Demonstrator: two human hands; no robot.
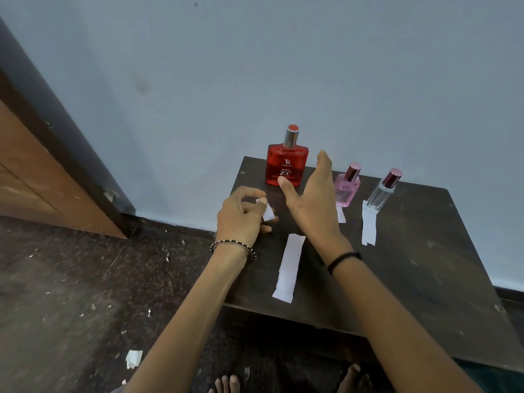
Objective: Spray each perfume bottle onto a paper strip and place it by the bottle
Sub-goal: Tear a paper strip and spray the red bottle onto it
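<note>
left hand [241, 214]: pinching flimsy paper strip [267, 213] | right hand [312, 194]: open, nearing red bottle [287, 165] | glass, slippery; grip its flat sides

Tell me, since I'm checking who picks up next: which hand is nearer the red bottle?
Right. The right hand is open, its thumb at the red bottle's base. The left hand sits lower-left of it, pinching a paper strip.

Upright red bottle [287, 165], pink bottle [347, 188], clear bottle [381, 192]; white paper strips [368, 226] before them.
</note>
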